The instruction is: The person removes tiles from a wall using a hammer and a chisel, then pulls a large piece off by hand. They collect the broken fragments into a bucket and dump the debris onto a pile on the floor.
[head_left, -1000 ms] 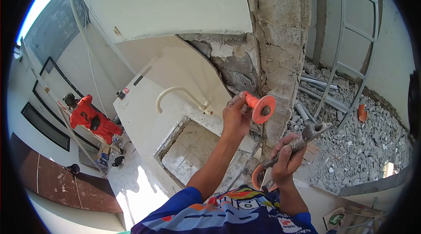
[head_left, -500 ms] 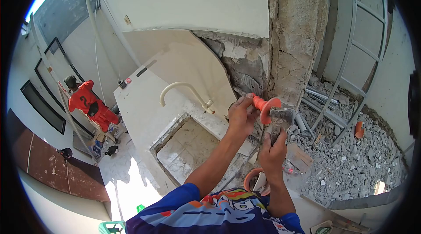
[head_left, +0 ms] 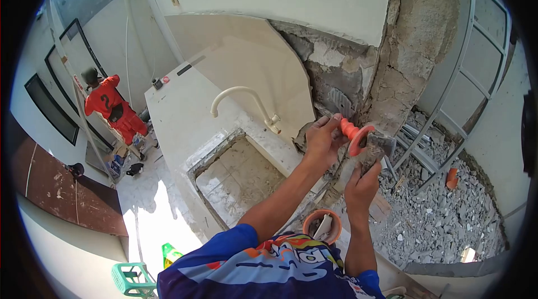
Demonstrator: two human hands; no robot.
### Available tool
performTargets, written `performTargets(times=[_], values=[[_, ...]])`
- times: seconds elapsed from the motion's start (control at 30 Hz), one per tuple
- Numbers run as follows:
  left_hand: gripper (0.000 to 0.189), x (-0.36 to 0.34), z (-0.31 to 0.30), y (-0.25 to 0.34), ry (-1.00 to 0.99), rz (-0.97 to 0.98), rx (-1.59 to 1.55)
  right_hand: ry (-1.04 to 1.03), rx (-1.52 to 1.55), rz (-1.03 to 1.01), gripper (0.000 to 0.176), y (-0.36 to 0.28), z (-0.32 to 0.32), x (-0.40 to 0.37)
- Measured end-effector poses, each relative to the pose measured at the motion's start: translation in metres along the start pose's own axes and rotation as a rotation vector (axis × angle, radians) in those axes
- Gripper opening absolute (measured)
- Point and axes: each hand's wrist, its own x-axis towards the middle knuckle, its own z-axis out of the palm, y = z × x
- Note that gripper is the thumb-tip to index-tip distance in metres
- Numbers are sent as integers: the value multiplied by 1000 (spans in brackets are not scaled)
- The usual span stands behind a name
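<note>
My left hand (head_left: 324, 141) is closed around the orange ribbed grip of a chisel (head_left: 348, 127), whose round guard disc faces right. The chisel points toward the broken wall edge (head_left: 339, 97), its tip mostly hidden behind my fingers. In my right hand (head_left: 361, 188) is a dusty hammer (head_left: 381, 145), gripped by its short handle, its head right at the guard disc in this view. Left of my hands, a cream gooseneck faucet (head_left: 244, 93) rises from the pale countertop (head_left: 175, 120), beside a rectangular cut-out (head_left: 241, 167) with a rough rim.
Grey rubble (head_left: 443, 215) covers the floor at right, under a leaning metal ladder (head_left: 468, 86). An orange bucket (head_left: 335, 230) with a tool inside stands close to my body. A person in red (head_left: 109, 103) works at far left. Lower left is a green stool (head_left: 131, 279).
The view has shifted, and both hands with the chisel and hammer appear farther right. More of the bucket and the green stool shows. Both grips stay the same.
</note>
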Motion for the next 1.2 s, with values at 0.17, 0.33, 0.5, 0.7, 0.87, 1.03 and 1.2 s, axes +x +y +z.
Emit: performTargets(times=[0.17, 0.33, 0.5, 0.7, 0.87, 1.03, 1.2], values=[[10, 9, 2, 4, -43, 12, 9, 273, 651, 17, 33, 3, 7, 0], [11, 7, -1, 2, -33, -5, -4, -22, 263, 57, 14, 9, 15, 3], [12, 10, 5, 5, -6, 2, 6, 118, 669, 245, 32, 8, 18, 12], [13, 10, 0, 9, -57, -31, 27, 163, 612, 112, 60, -17, 38, 49], [35, 12, -13, 35, -156, -195, 295, 105, 906, 279, 76, -50, 29, 53], [83, 18, -23, 107, 251, 728, 1056, 82, 938, 300, 77, -55, 28, 54], [89, 91, 15, 201, 385, 1170, 1208, 67, 928, 319, 74, -57, 26, 55]])
